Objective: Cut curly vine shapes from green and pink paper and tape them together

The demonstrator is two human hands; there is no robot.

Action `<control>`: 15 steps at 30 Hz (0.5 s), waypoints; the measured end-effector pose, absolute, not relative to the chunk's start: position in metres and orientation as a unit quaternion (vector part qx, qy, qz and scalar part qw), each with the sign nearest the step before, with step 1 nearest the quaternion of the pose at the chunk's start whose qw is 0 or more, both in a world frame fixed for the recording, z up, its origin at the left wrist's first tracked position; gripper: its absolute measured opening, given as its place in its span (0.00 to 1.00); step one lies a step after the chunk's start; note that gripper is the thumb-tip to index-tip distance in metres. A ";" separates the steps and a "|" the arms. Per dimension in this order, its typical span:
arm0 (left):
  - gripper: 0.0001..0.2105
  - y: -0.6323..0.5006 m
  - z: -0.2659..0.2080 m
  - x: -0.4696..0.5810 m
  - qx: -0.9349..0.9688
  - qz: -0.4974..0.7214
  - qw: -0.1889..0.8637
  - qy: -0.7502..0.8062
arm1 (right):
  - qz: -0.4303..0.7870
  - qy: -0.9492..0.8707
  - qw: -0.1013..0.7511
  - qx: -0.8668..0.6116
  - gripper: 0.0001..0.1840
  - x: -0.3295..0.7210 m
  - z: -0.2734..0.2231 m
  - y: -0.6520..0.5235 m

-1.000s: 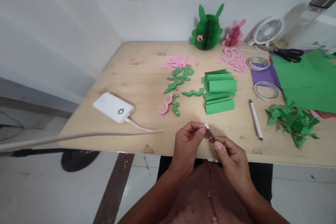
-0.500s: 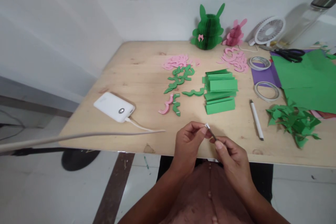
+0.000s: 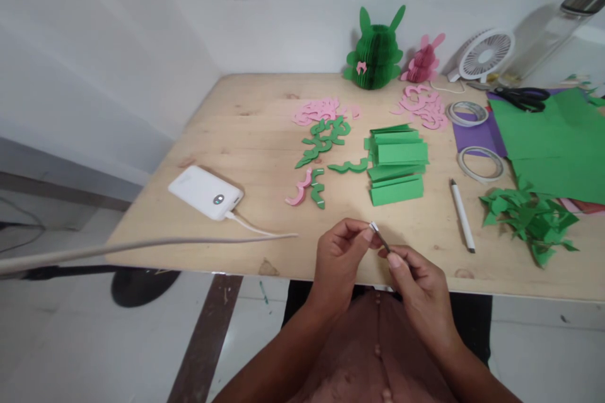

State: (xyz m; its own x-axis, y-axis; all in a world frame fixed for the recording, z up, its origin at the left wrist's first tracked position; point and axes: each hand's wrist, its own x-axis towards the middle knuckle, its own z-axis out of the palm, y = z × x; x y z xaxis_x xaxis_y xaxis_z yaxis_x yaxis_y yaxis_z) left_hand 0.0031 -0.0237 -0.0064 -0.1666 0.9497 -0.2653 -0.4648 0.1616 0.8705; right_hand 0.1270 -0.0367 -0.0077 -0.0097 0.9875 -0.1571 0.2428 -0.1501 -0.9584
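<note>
Both hands meet at the near edge of the pale wooden table [image 3: 246,138]. The left hand [image 3: 338,258] and right hand [image 3: 418,283] each pinch an end of a thin dark strip with a white tip [image 3: 379,238], possibly tape. It slants between the fingertips, with the folded green paper stack [image 3: 396,164] just beyond them.

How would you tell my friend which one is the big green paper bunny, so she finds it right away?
Look at the far edge of the wooden table, against the white wall. The green paper bunny stands there just left of a smaller pink paper bunny and a white fan. It is the bigger of the two, dark green with ribbed honeycomb sides, two upright ears and a tiny pink bow.
</note>
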 end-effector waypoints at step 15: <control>0.08 -0.024 -0.007 0.003 0.254 0.593 0.599 0.474 | 0.468 -0.523 0.379 -0.603 0.16 0.128 -0.009 -0.037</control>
State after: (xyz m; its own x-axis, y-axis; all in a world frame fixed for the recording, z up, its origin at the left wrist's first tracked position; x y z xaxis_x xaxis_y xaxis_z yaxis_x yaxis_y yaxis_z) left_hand 0.0032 -0.0236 -0.0075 -0.1533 0.9517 -0.2660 -0.4699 0.1666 0.8669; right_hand 0.1279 -0.0365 -0.0086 0.0137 0.9856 -0.1685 0.2764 -0.1657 -0.9467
